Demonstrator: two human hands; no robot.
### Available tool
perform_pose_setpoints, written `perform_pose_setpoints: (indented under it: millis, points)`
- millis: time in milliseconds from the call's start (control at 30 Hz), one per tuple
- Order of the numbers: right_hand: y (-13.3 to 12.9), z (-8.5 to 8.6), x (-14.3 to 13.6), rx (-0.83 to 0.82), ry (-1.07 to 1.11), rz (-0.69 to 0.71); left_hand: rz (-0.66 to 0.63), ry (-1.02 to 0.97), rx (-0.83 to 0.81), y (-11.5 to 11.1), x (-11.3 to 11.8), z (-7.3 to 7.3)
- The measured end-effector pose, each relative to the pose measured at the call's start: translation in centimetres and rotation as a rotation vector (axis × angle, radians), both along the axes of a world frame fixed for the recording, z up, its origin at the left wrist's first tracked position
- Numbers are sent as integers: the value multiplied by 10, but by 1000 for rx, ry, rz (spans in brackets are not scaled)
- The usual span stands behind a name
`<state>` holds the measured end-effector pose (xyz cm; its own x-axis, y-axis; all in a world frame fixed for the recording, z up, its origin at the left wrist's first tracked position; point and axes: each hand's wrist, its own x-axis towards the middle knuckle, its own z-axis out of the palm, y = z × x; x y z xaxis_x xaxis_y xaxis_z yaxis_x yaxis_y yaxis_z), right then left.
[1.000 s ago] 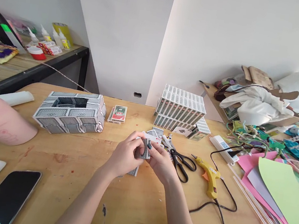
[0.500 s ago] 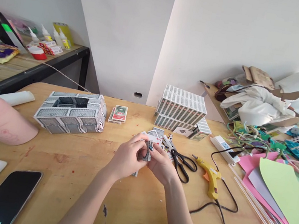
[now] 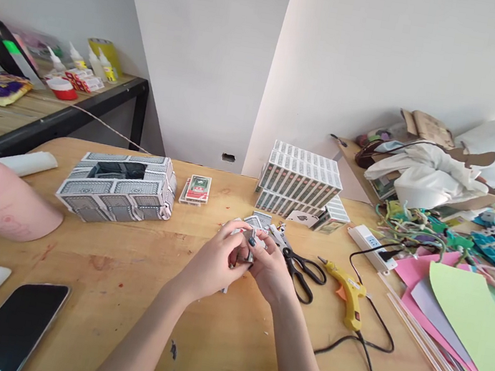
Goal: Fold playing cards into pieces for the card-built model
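Both my hands meet over the middle of the table, fingers curled around a bent playing card (image 3: 246,251) with a grey patterned back. My left hand (image 3: 216,257) grips its left side. Closed on the right side is my right hand (image 3: 272,270), its dark-nailed thumb pressing the card; much of the card is hidden by the fingers. Loose playing cards (image 3: 261,219) lie just behind the hands. Black-handled scissors (image 3: 304,271) rest to the right of them, blades toward the cards. A yellow glue gun (image 3: 352,298) lies farther right.
A box covered in playing cards (image 3: 123,193) stands at left, with card packs (image 3: 197,190) beside it. Stacked card packs (image 3: 301,175) are at the back. A phone (image 3: 13,323), pink bottle (image 3: 3,195), power strip (image 3: 372,247) and coloured paper (image 3: 466,323) surround the work area.
My fingers have shifted around the card, turning it so that less of its patterned face shows. The left hand has rolled slightly; the surrounding things have stayed put.
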<state>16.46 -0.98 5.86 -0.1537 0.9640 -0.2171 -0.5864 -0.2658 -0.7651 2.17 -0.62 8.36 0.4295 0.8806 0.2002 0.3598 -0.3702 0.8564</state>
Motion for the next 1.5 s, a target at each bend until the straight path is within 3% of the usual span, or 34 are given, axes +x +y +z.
perform_pose_setpoints:
  millis: [100,233,333,433,533,633,733,867,1033,1233,1500]
  points:
    - [2,-1,4,32,-135,-130,-38,-157,-198,3,-4,2]
    - [0,2,3,191,-448,-217,19,-371,-546,12,-10,-1]
    - [-5,6,0,338,-624,-210,-16,-513,-799,15,-12,-5]
    - [-12,12,-1,458,-735,-145,-119,-595,-910,15,-16,-7]
    - [-14,16,-1,546,-832,-97,-167,-587,-888,14,-21,-8]
    - [-12,15,-1,579,-948,-144,-227,-547,-853,17,-26,-8]
    - [-8,9,0,517,-989,-185,-169,-547,-768,22,-28,-11]
    - [-4,6,5,423,-750,-130,-48,-556,-645,24,-26,-13]
    - [-7,13,5,432,-449,-49,-91,-532,-613,22,-23,-10]
    - [-10,17,2,447,-346,-42,-126,-504,-616,17,-20,-3]
    - [-9,17,2,384,-323,25,58,-368,-442,11,-14,-1]
